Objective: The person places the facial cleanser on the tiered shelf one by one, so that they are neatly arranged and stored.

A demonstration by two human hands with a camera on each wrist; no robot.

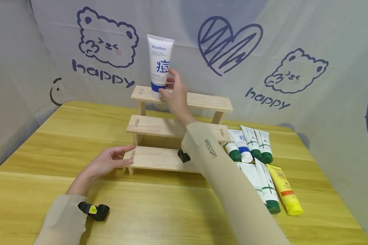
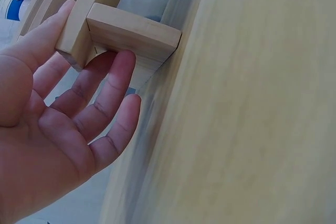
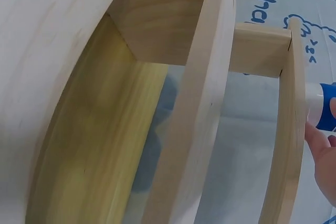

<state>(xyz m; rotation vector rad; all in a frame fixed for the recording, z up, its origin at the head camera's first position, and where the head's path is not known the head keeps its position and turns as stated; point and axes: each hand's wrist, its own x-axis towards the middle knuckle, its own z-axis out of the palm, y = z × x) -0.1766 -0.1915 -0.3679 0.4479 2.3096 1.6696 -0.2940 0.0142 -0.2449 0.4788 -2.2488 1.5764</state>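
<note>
My right hand [image 1: 176, 97] holds a white squeeze tube [image 1: 161, 61] with blue lettering and a blue band, its cap end down on the top step of a three-tier wooden display stand [image 1: 162, 158]. In the right wrist view the tube's blue band [image 3: 328, 106] shows beside the top board, with part of my right hand [image 3: 326, 166] at the frame edge. My left hand [image 1: 108, 160] grips the left end of the bottom step. Seen from the left wrist, the thumb of that hand [image 2: 68, 114] lies on the board and its fingers curl beneath.
Right of the stand lie several white tubes with green caps [image 1: 264, 146], a white tube with a blue band [image 1: 241, 144] and a yellow tube [image 1: 283, 189], all on the wooden table [image 1: 135, 211]. A printed cloth [image 1: 178, 20] hangs behind the stand.
</note>
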